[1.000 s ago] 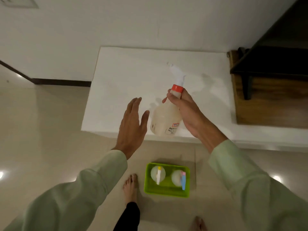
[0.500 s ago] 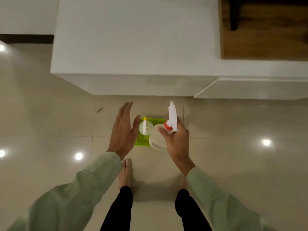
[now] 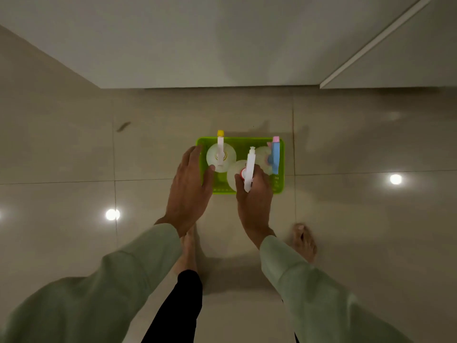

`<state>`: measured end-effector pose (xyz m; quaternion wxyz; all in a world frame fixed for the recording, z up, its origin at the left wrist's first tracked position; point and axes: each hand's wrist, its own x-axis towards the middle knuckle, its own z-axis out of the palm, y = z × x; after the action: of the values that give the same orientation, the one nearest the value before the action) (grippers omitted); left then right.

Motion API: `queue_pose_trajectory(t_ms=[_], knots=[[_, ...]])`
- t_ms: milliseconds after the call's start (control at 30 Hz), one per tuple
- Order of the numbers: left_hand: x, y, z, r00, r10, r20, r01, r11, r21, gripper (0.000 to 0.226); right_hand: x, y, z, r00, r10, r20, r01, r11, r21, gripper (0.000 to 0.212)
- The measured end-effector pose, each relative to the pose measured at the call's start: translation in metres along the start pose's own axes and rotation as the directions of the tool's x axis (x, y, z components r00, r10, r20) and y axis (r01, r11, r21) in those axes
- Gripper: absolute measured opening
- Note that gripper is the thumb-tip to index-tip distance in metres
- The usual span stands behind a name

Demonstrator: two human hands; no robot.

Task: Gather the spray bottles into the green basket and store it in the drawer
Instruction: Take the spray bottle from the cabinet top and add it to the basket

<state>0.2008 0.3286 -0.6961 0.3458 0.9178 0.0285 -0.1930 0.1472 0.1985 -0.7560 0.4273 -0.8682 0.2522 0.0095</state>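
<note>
Green basket [image 3: 279, 186] is taking a third bottle [image 3: 237, 175].
Right hand [image 3: 254, 194] is pinching its neck; left hand [image 3: 190, 184], fingers spread, is hovering; seemingly tight, it may topple neighbours.

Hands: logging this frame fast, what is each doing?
Left hand: open, empty, at the green basket.
Right hand: closed on the red-collared spray bottle.

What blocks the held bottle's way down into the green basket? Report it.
Nothing visible. The right hand holds the red-collared bottle over the green basket, above the gap between the yellow-nozzle bottle and the blue-trigger bottle.
</note>
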Motion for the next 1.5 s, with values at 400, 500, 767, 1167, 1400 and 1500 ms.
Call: queue_pose_trajectory(t_ms=[400, 500, 767, 1167, 1400, 1500], knots=[[0.039, -0.017, 0.037, 1.000, -0.012, 0.022, 0.012, 1.000, -0.013, 0.061, 0.014, 0.032, 0.027, 0.997, -0.030, 0.071, 0.037, 0.995, -0.095, 0.033], [0.042, -0.020, 0.043, 1.000, -0.010, 0.013, 0.010, 1.000, -0.008, 0.061, 0.015, 0.035, 0.028, 0.996, -0.049, 0.075, 0.059, 0.989, -0.132, 0.038], [0.048, -0.012, 0.048, 0.993, -0.052, -0.109, 0.056, 0.998, 0.036, 0.039, 0.000, 0.050, -0.011, 0.977, -0.002, 0.215, 0.003, 1.000, -0.003, 0.081], [0.048, -0.003, 0.059, 0.969, -0.105, -0.222, 0.150, 0.969, 0.196, 0.037, 0.070, 0.022, -0.044, 0.995, 0.075, 0.062, -0.068, 0.991, -0.114, 0.049], [0.052, -0.002, 0.059, 0.969, -0.104, -0.223, 0.146, 0.973, 0.181, 0.038, 0.083, 0.020, -0.034, 0.997, -0.031, 0.067, 0.047, 0.965, -0.256, 0.023], [0.053, -0.005, 0.060, 0.970, -0.101, -0.220, 0.144, 0.971, 0.189, 0.039, 0.082, 0.021, -0.033, 0.997, -0.054, 0.061, 0.068, 0.964, -0.256, 0.024]])
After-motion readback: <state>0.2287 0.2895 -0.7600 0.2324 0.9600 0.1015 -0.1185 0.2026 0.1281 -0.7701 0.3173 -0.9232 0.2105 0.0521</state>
